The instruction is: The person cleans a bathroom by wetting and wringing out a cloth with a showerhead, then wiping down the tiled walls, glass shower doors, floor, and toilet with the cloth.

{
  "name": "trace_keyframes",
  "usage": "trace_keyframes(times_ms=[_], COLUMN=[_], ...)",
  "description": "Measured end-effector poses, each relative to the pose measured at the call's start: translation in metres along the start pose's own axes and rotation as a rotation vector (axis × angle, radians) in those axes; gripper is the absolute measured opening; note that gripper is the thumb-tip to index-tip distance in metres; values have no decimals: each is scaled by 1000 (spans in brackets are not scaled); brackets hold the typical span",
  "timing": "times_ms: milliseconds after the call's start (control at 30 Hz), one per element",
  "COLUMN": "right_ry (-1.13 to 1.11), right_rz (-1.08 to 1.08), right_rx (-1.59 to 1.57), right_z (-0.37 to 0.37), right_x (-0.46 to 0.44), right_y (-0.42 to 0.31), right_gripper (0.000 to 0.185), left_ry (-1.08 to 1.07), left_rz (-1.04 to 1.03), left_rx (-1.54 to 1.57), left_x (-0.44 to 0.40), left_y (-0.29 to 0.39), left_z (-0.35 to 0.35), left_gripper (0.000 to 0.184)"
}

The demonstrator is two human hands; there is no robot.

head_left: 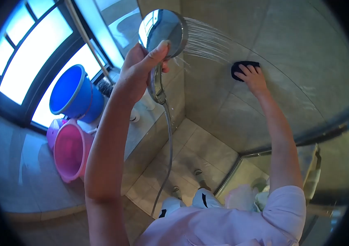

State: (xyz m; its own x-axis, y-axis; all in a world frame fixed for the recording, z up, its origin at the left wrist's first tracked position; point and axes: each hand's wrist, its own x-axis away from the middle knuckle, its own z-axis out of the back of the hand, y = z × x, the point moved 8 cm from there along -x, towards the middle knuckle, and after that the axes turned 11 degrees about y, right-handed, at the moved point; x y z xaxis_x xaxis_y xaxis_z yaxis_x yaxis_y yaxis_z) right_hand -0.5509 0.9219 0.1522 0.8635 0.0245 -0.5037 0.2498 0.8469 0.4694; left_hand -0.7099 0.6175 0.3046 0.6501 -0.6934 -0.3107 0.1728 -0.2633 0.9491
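Observation:
My left hand (135,76) is wrapped round the handle of a chrome shower head (167,28), held up with the thumb over its back. Thin jets of water (207,41) spray from it to the right, towards the grey tiled wall (297,37). A grey hose (169,143) hangs from the handle down to the floor. Against the wall, my right hand (255,80) presses a dark cloth (237,70), its fingers bent over the cloth and slightly apart. The part of the cloth under the palm is hidden.
On the left, a blue bucket (70,92) and a pink bucket (70,151) stand by the bright window (35,49). A brush (104,87) is behind them. Below are the tiled floor (203,143), a dark door track (228,176) and pale fabric (240,198) at the right.

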Motion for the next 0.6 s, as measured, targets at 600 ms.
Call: trace_keyframes(times_ms=[600], right_ry=[205], right_rz=[187], right_rx=[-255], right_z=[-121], right_x=[-161], right_y=[-100], right_gripper=[47], left_ry=[370], left_rz=[193], left_rx=[-326], left_x=[50], left_y=[-67], left_z=[71], left_gripper=[43])
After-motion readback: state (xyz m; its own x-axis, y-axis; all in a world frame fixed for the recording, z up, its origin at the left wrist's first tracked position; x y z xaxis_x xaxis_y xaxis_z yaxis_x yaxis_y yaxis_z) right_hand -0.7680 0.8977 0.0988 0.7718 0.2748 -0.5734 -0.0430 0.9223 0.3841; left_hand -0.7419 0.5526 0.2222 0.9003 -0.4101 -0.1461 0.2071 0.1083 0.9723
